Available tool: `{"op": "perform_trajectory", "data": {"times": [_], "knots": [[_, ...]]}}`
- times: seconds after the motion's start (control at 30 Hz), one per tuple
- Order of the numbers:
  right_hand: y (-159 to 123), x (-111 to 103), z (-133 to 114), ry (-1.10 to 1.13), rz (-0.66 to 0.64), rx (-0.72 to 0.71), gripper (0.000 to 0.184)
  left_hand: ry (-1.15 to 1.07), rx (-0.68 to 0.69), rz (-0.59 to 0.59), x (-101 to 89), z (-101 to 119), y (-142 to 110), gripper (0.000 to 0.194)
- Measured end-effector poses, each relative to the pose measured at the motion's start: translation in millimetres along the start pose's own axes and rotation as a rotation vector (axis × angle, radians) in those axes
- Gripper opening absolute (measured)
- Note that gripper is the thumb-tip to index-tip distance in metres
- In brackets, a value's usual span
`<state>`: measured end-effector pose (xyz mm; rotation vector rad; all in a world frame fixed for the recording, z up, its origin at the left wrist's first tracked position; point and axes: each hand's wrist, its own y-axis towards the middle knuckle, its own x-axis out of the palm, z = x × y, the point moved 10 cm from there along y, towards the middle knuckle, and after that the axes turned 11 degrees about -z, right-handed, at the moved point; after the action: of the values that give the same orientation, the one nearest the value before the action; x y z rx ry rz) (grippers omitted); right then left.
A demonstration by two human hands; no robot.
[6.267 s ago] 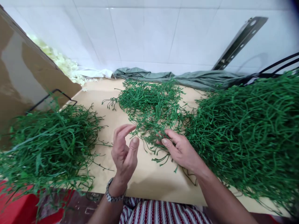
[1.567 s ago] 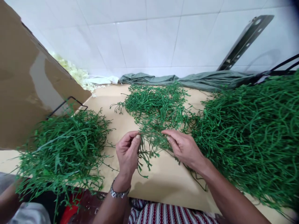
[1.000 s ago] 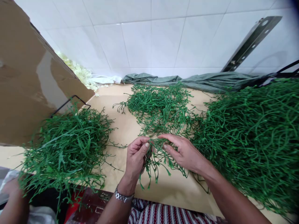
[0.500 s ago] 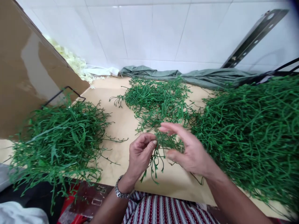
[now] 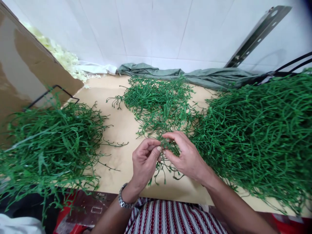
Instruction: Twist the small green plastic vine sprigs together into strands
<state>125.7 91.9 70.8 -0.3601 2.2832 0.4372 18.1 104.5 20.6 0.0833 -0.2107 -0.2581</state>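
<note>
My left hand (image 5: 146, 159), with a metal watch (image 5: 124, 196) at the wrist, pinches a green plastic-looking stem sprig (image 5: 161, 170) whose thin branches hang below the fingertips. Close against it, my right hand (image 5: 184, 154) curls its thumb and forefinger around the sprig's upper part; its fingertips nearly meet my left ones. Whether the right fingers grip the sprig firmly is hard to see. Just beyond the hands lies a loose heap of small green sprigs (image 5: 158, 100) on the pale tabletop (image 5: 114, 123).
A large pile of green stems (image 5: 255, 139) covers the right side. Another pile (image 5: 56, 146) lies left, overhanging the front edge, beside a cardboard box (image 5: 36, 58) and a bent black wire (image 5: 56, 87). Green cloth (image 5: 151, 71) runs along the tiled wall, near a slotted metal bar (image 5: 260, 35).
My right hand has moved left and its thumb and forefinger have closed in beside my left fingertips. My left hand keeps its pinch on the sprig. The view has shifted slightly.
</note>
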Motion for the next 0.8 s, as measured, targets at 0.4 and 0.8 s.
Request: {"op": "perform_trajectory", "data": {"times": [0.4, 0.8], "knots": [[-4.1, -0.9, 5.4, -0.044, 0.009, 0.058, 0.013, 0.747, 0.362, -0.141, 26.3, 38.6, -8.4, 0.018], [-15.4, 10.6, 12.4, 0.079, -0.192, 0.101, 0.021, 0.871, 0.546, -0.266, 38.1, 51.2, -16.0, 0.017]]}}
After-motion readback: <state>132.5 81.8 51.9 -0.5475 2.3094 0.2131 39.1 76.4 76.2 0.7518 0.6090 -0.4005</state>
